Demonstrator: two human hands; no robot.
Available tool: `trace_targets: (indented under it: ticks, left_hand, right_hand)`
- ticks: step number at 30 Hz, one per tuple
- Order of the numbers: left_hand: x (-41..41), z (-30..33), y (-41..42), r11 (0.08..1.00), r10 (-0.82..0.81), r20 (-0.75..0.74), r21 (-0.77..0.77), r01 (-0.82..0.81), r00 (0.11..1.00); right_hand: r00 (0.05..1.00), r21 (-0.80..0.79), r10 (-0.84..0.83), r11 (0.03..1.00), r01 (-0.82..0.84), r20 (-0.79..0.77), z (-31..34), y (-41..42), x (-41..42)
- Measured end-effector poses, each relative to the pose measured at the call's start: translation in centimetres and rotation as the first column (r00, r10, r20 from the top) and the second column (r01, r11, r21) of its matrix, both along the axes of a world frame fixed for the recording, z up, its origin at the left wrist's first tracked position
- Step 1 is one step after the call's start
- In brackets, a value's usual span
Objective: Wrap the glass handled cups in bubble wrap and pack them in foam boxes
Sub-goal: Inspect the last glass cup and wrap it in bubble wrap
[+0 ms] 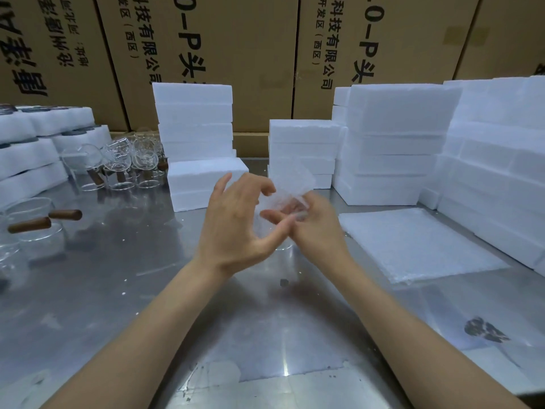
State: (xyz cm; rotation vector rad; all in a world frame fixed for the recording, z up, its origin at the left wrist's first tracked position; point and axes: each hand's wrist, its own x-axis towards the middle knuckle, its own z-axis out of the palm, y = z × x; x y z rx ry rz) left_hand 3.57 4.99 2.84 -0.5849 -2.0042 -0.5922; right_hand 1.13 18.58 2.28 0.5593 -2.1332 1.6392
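Both forearms reach over the steel table [118, 305] so the right hand [317, 224] can cradle a cup [292, 209] above it, fingers curled round its bubble wrap [290, 180], while the left hand [236, 219], fingers loosely apart, folds the sheet closed.

On the shiny metal table [118, 290], clear glass cups with wooden handles [124, 163] stand left, stacked white foam boxes [392, 143] behind and right, flat bubble-wrap sheets [413, 243] before them.
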Motion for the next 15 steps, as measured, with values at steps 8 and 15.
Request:
trace_targets:
  ticks: [8,15]
  left_hand:
    - [-1.1,0.0,-0.4,0.958,0.014,0.061,0.284,-0.031,0.998]
    - [-2.1,1.3,-3.2,0.537,0.160,0.101,0.826,-0.172,0.982]
  right_hand:
    - [0.999,0.148,0.027,0.989,-0.021,-0.041,-0.7,-0.2,-0.3]
    - [0.998,0.066,0.058,0.996,-0.056,-0.030,0.0,0.2,0.2]
